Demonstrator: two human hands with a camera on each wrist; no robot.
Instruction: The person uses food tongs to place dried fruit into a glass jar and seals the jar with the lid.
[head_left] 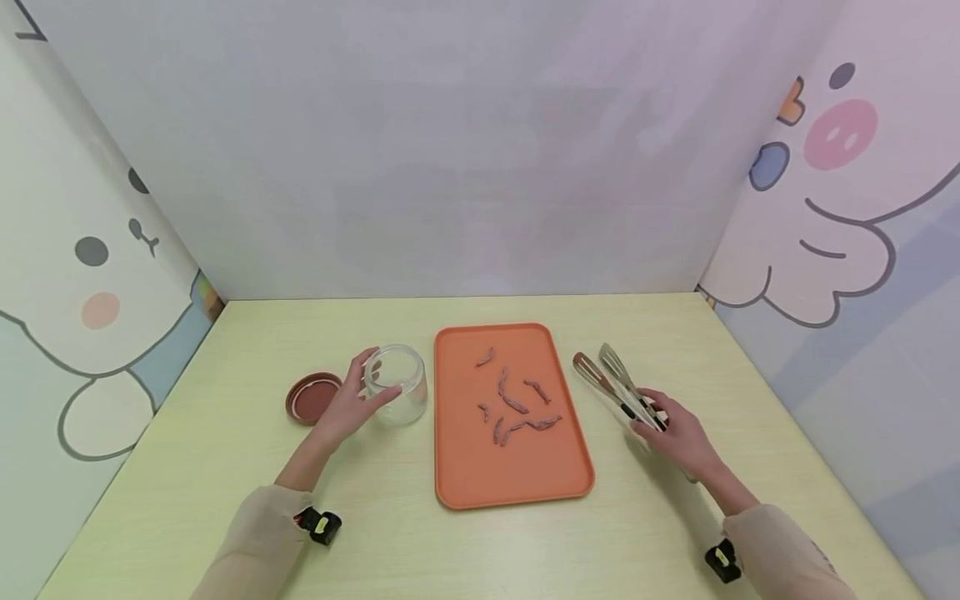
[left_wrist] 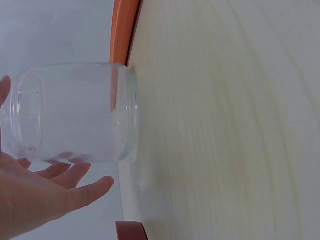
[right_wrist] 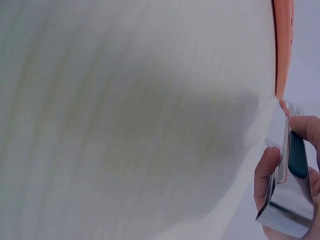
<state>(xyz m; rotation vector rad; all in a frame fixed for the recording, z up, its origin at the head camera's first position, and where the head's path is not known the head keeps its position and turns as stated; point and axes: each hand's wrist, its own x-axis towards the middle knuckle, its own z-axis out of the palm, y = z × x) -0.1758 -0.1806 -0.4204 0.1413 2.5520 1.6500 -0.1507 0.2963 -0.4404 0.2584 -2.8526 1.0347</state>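
Observation:
A clear glass jar (head_left: pixel 408 408) stands upright on the table, left of an orange tray (head_left: pixel 513 487). Around the jar's left and near side reaches my left hand (head_left: pixel 352 408), its thumb by the rim. In the left wrist view, its fingers extend loosely alongside the glass jar (left_wrist: pixel 75 110), and one fingertip is apart from it. My right hand (head_left: pixel 678 437) grips metal tongs (head_left: pixel 615 365) right of the tray; their two slotted ends, one brownish and one grey, are spread apart. Thin purplish-brown strips (head_left: pixel 513 404) lie scattered on the tray.
A round brown-red lid (head_left: pixel 315 402) lies on the table (head_left: pixel 375 533) left of the jar. Behind the table rises a pale wall (head_left: pixel 465 167), with cartoon-printed panels at both sides.

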